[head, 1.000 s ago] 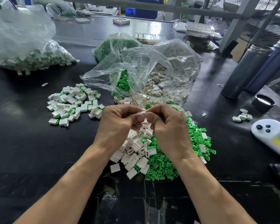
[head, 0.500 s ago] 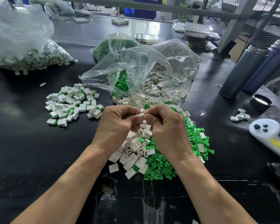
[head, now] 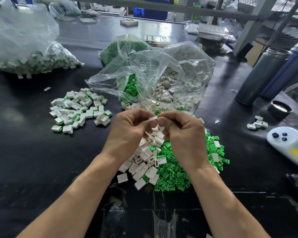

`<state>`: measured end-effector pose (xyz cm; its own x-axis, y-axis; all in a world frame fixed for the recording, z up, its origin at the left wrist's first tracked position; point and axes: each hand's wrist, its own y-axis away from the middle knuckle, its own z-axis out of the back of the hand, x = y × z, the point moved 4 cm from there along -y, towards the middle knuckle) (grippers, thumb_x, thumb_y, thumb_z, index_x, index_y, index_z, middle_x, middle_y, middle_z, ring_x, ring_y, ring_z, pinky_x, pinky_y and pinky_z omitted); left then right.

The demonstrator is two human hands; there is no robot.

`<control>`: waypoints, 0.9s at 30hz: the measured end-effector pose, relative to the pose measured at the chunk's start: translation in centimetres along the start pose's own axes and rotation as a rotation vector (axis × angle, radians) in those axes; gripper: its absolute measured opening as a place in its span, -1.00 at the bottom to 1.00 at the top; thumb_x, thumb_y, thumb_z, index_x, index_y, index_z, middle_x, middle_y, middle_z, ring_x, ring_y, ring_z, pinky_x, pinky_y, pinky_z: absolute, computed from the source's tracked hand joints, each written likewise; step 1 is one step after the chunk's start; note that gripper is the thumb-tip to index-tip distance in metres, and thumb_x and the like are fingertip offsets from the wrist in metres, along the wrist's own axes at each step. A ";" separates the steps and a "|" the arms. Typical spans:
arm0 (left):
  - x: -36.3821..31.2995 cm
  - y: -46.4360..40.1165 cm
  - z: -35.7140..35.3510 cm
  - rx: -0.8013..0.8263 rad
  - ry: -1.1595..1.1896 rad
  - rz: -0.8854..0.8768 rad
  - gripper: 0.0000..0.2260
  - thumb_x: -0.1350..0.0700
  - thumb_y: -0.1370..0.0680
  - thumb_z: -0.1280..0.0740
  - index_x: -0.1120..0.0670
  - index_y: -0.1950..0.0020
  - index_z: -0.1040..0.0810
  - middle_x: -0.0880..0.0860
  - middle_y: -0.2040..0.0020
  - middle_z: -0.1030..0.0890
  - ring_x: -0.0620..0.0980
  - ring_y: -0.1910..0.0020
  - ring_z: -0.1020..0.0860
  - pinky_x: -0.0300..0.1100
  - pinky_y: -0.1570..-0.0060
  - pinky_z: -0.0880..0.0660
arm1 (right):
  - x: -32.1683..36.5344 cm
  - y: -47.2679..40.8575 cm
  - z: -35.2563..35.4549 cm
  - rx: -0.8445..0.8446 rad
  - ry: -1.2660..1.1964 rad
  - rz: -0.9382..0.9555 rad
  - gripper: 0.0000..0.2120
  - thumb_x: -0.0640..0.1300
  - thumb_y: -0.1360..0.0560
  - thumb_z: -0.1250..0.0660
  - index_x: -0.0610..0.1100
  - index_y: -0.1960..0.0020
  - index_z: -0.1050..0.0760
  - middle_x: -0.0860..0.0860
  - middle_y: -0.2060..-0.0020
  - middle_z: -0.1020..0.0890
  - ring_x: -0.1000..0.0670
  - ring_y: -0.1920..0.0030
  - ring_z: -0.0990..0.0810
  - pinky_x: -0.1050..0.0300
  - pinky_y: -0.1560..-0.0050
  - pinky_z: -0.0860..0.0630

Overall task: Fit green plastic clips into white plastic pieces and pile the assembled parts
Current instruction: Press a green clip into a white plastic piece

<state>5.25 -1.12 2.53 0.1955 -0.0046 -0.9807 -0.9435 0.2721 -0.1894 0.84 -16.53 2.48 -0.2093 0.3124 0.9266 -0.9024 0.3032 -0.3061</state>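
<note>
Your left hand [head: 129, 129] and right hand [head: 184, 133] meet above the loose stock, fingers curled in tight, and both pinch the same small white piece [head: 154, 118] between thumb and forefinger tips. Whether a green clip is already seated in it you cannot tell from here; your fingertips cover most of it.

Directly under your hands lies the heap of white pieces [head: 144, 158], and just beside it on the right, touching it, the heap of green clips [head: 179, 176]. The pile of assembled parts [head: 79, 110] sits to your left on the black table [head: 24, 160], well apart from the raw stock. Behind your hands a clear bag [head: 162, 74] spills more of both kinds.

These parts look very light and rigid, moulded plastic with smooth faces, so they will likely slip if you squeeze on the flat sides alone. Hold the white piece by its narrow edges, open slot facing the clip, and take the clip by its broad end so the prongs lead in. Expect a small snap; press straight, since a thin prong could probably bend or break if it goes in crooked. Being so light, a finished part can simply be dropped onto the pile at your left
</note>
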 end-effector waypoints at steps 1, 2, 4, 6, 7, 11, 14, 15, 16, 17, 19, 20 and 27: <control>0.0 0.0 0.0 0.004 -0.026 -0.009 -0.92 0.30 -0.55 -0.46 0.15 0.00 -0.67 0.03 0.20 -0.71 -0.09 0.24 -0.63 -0.21 0.25 -0.59 | 0.0 -0.1 0.0 0.001 0.028 0.011 -0.85 -0.24 -0.55 -0.48 0.01 0.06 -0.72 0.08 0.30 -0.69 0.10 0.32 -0.61 0.13 0.27 -0.58; 0.1 0.1 0.0 0.004 -0.051 -0.021 -0.89 0.29 -0.55 -0.47 0.12 -0.02 -0.67 0.00 0.17 -0.72 -0.14 0.23 -0.64 -0.26 0.23 -0.58 | 0.0 -0.2 -0.1 0.003 0.064 0.028 -0.86 -0.24 -0.55 -0.49 0.00 0.04 -0.73 0.10 0.30 -0.69 0.13 0.31 -0.61 0.18 0.26 -0.55; 0.1 0.1 0.1 -0.009 -0.095 -0.050 -0.85 0.28 -0.53 -0.49 0.07 -0.04 -0.66 -0.02 0.13 -0.72 -0.19 0.20 -0.65 -0.33 0.19 -0.56 | 0.0 -0.3 -0.2 0.010 0.126 0.063 -0.87 -0.25 -0.55 -0.49 -0.05 -0.01 -0.74 0.15 0.27 -0.69 0.15 0.28 -0.62 0.27 0.22 -0.52; 0.1 0.1 0.3 -0.023 -0.139 -0.077 -0.84 0.28 -0.53 -0.49 0.05 -0.03 -0.66 -0.02 0.13 -0.72 -0.15 0.16 -0.67 -0.31 0.14 -0.57 | -0.1 -0.2 -0.2 0.023 0.111 0.053 -0.86 -0.24 -0.57 -0.47 -0.06 -0.05 -0.74 0.18 0.25 -0.68 0.17 0.27 -0.61 0.30 0.21 -0.51; 0.1 0.0 0.4 -0.023 -0.145 -0.085 -0.84 0.29 -0.53 -0.49 0.06 -0.02 -0.66 -0.02 0.13 -0.72 -0.13 0.14 -0.68 -0.29 0.11 -0.57 | -0.1 -0.2 -0.2 0.030 0.078 0.027 -0.85 -0.23 -0.59 -0.45 -0.04 -0.06 -0.74 0.17 0.26 -0.68 0.16 0.27 -0.60 0.29 0.22 -0.51; 0.0 0.1 0.2 -0.018 -0.093 -0.082 -0.87 0.28 -0.52 -0.50 0.11 -0.02 -0.66 0.03 0.10 -0.71 0.03 0.07 -0.68 -0.01 -0.03 -0.66 | 0.0 -0.1 -0.1 0.030 -0.022 -0.120 -0.78 -0.01 -0.70 -0.29 0.01 -0.01 -0.69 0.01 0.26 -0.69 0.09 0.33 -0.54 0.20 0.35 -0.46; -0.1 0.1 -0.2 -0.001 -0.017 -0.065 -0.88 0.25 -0.52 -0.50 0.09 -0.01 -0.66 0.09 0.04 -0.71 0.16 0.03 -0.68 0.17 -0.11 -0.62 | 0.6 0.0 -0.5 0.066 -0.112 -0.202 -0.49 0.18 -0.72 -0.16 -0.13 0.16 -0.65 -0.08 0.37 -0.63 0.05 0.44 -0.48 0.22 0.45 -0.36; -0.2 0.1 -0.4 0.012 0.008 -0.062 -0.88 0.24 -0.51 -0.50 0.09 -0.01 -0.66 0.08 0.00 -0.71 0.16 0.02 -0.68 0.17 -0.12 -0.62 | 0.7 0.1 -0.7 0.082 -0.143 -0.239 -0.42 0.22 -0.71 -0.12 -0.14 0.22 -0.63 -0.08 0.41 -0.61 0.04 0.47 -0.47 0.22 0.47 -0.35; -0.2 0.2 -0.7 0.027 0.031 -0.060 -0.89 0.24 -0.51 -0.50 0.08 0.01 -0.66 0.07 -0.05 -0.70 0.15 0.02 -0.67 0.14 -0.11 -0.62 | 0.8 0.3 -1.0 0.097 -0.174 -0.275 -0.37 0.23 -0.71 -0.09 -0.13 0.28 -0.61 -0.07 0.45 -0.58 0.04 0.49 -0.46 0.22 0.49 -0.34; -0.2 0.2 -0.9 0.041 0.051 -0.059 -0.89 0.25 -0.50 -0.50 0.09 0.01 -0.67 0.07 -0.10 -0.69 0.13 0.02 -0.66 0.11 -0.10 -0.61 | 0.9 0.4 -1.2 0.108 -0.204 -0.308 -0.35 0.24 -0.71 -0.07 -0.10 0.33 -0.60 -0.05 0.48 -0.56 0.05 0.50 -0.44 0.22 0.52 -0.33; -0.2 0.3 -1.3 0.057 0.070 -0.069 -0.89 0.24 -0.49 -0.51 0.12 0.01 -0.67 0.08 -0.15 -0.67 0.12 -0.02 -0.65 0.09 -0.12 -0.59 | 1.1 0.6 -1.5 0.111 -0.238 -0.349 -0.35 0.23 -0.72 -0.06 -0.01 0.39 -0.60 -0.01 0.50 -0.53 0.07 0.52 -0.41 0.25 0.56 -0.29; -0.3 0.3 -1.4 0.061 0.074 -0.073 -0.87 0.20 -0.48 -0.51 0.14 0.00 -0.67 0.09 -0.16 -0.67 0.15 -0.06 -0.66 0.11 -0.15 -0.59 | 1.1 0.6 -1.7 0.108 -0.251 -0.355 -0.36 0.20 -0.73 -0.06 0.03 0.41 -0.61 0.01 0.51 -0.51 0.08 0.53 -0.40 0.25 0.57 -0.29; -0.4 0.7 -2.2 0.062 0.103 -0.049 -0.82 0.22 -0.50 -0.48 0.26 -0.07 -0.64 0.18 -0.05 -0.70 0.24 -0.03 -0.68 0.23 -0.12 -0.62 | 0.7 0.3 -2.2 0.021 -0.237 -0.298 -0.39 0.10 -0.73 -0.03 0.21 0.40 -0.60 0.21 0.56 -0.49 0.24 0.54 -0.45 0.36 0.50 -0.35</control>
<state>3.92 -3.08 2.67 0.2095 -0.1175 -0.9707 -0.9145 0.3279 -0.2370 1.23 -14.21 2.57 -0.0158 -0.0048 0.9999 -0.9438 0.3303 -0.0133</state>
